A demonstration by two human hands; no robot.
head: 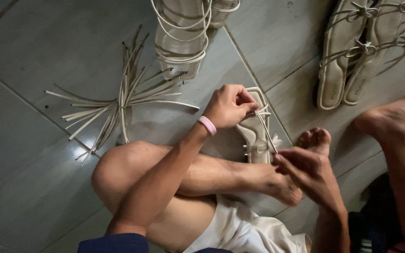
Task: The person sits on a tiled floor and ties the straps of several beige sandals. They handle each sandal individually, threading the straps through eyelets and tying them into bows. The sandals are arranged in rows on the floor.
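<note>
A person sits cross-legged on a grey tiled floor (33,178), bare knee raised, a fold of pale satin-like cloth (244,229) across the lap. The right hand (308,171) reaches in from the lower right, its grip pressed together on the near end of a thin cream strap (266,131), which runs taut and slanted up to the left hand (230,107). That hand, a pink band (207,125) at its wrist, has its grip closed on the far end of the same strap, fingers curled tight over the sandal's upper part.

The cream sandal (257,140) lies flat on the floor between the two hands, just beyond the person's shin and beside bare toes (316,139). Its sole is narrow and smooth, with a matte, leather-like look; a small knotted bow of the same material sits across its near end.

Farther left, a loose bundle of cut strap lengths (123,103) fans out on the tile, slim, stiff and pale, gathered at the middle and splaying at both ends. Beyond it, at the top edge, stand stacked sandals wrapped in looped cream straps (181,42). At upper right, a finished pair of flat sandals (366,51) lies side by side, each with thin crossing straps tied in small knots. The tiles are large, smooth and faintly glossy, with a soft glare at left.
</note>
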